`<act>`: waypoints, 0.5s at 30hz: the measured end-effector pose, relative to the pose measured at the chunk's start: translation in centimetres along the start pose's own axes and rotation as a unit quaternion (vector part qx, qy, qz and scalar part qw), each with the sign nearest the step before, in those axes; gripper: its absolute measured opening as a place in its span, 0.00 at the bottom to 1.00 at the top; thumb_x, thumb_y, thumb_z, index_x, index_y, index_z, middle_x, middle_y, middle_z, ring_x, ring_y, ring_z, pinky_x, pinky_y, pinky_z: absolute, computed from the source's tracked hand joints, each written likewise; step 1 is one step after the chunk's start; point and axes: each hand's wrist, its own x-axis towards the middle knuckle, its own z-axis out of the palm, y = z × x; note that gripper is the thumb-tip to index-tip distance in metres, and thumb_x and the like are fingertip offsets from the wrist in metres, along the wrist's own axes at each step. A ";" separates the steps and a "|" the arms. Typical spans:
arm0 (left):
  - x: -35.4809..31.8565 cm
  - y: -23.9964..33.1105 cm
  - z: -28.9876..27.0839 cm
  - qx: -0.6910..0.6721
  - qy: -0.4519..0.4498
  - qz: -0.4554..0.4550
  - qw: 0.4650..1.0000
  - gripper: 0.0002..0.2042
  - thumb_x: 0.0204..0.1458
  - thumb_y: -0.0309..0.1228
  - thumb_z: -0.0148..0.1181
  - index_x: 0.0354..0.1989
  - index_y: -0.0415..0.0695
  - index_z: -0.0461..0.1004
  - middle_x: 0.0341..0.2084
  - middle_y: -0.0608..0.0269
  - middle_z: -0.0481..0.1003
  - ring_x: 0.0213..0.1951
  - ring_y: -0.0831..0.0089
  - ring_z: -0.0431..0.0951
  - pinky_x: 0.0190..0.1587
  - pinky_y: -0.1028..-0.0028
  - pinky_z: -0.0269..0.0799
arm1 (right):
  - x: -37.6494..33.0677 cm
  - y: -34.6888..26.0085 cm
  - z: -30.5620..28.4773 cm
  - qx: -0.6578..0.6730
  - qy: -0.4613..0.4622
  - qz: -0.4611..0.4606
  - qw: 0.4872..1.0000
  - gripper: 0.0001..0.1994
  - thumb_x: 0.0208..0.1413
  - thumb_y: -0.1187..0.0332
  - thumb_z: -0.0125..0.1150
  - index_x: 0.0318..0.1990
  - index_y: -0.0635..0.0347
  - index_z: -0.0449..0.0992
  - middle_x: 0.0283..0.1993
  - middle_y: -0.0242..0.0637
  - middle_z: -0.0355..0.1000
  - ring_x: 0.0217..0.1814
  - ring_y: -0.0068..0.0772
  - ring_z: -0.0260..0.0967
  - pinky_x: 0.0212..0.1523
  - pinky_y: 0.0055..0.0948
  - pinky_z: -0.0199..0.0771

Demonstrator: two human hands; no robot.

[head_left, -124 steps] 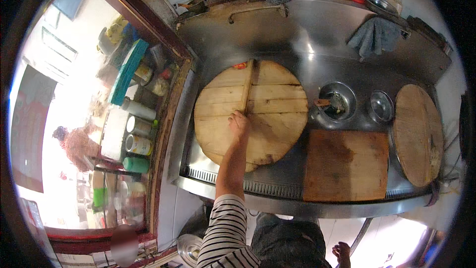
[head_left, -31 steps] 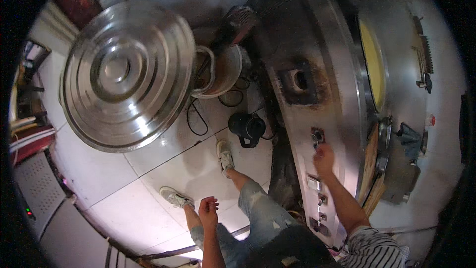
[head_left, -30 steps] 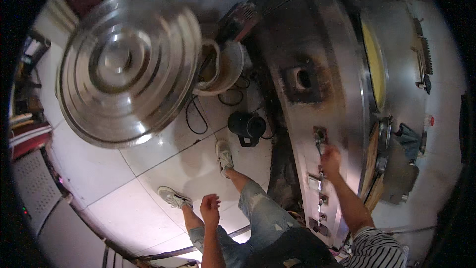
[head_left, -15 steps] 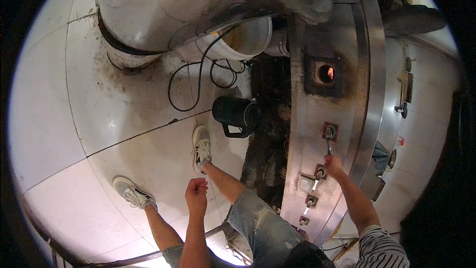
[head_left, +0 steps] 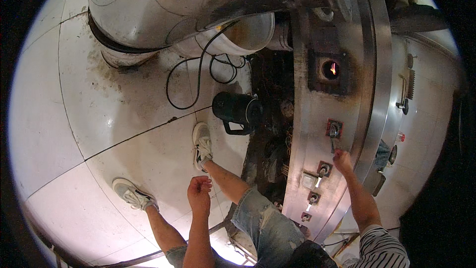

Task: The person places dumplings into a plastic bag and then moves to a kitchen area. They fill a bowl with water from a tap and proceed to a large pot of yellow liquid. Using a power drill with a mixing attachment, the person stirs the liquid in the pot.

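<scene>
My right hand (head_left: 342, 162) reaches to the steel front panel (head_left: 312, 109) of a stove. Its fingers are closed on the lower end of a metal valve lever (head_left: 333, 142), which comes out of a square reddish plate. Farther up the panel, a flame (head_left: 333, 69) burns inside a round burner hole (head_left: 328, 71) with dark scorched edges. Over the tiled floor hangs my left hand (head_left: 199, 193), fingers curled in and nothing visible in them. Below the gripped lever sit several smaller valves (head_left: 324, 169) with pale handles.
A black jug (head_left: 230, 113) with a handle stands on the floor by the stove's dark underside. A black cable (head_left: 197, 87) loops near a white bucket (head_left: 260, 37). One large metal vessel (head_left: 148, 5) fills the top. Hanging tools (head_left: 405, 89) are at the right.
My right hand has shifted slightly rightward, still on the lever. The flame's shape differs. The whole view has shifted a little; my left hand stays curled.
</scene>
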 end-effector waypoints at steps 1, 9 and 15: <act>0.0 0.0 0.1 -0.006 0.008 -0.006 1.000 0.09 0.47 0.18 0.44 0.34 0.40 0.69 0.27 0.62 0.73 0.28 0.77 0.70 0.31 0.80 0.66 | 0.3 0.0 -0.2 0.047 0.020 0.047 0.998 0.03 0.37 0.79 0.49 0.17 0.63 0.65 0.14 0.41 0.60 0.19 0.30 0.58 0.22 0.34 0.61; 0.4 -0.5 0.7 -0.001 0.002 -0.013 1.000 0.08 0.49 0.18 0.43 0.33 0.40 0.69 0.27 0.63 0.72 0.27 0.77 0.70 0.30 0.79 0.65 | -0.1 2.0 0.8 0.061 -0.012 0.091 0.994 0.03 0.38 0.75 0.53 0.20 0.64 0.66 0.19 0.48 0.62 0.23 0.41 0.62 0.24 0.38 0.61; 1.1 -0.8 1.2 0.002 0.003 -0.026 1.000 0.08 0.49 0.18 0.44 0.33 0.41 0.69 0.27 0.63 0.73 0.28 0.76 0.71 0.31 0.78 0.66 | -1.0 0.6 0.9 0.046 0.092 0.102 0.989 0.05 0.36 0.78 0.52 0.18 0.62 0.62 0.17 0.43 0.55 0.22 0.31 0.59 0.24 0.33 0.61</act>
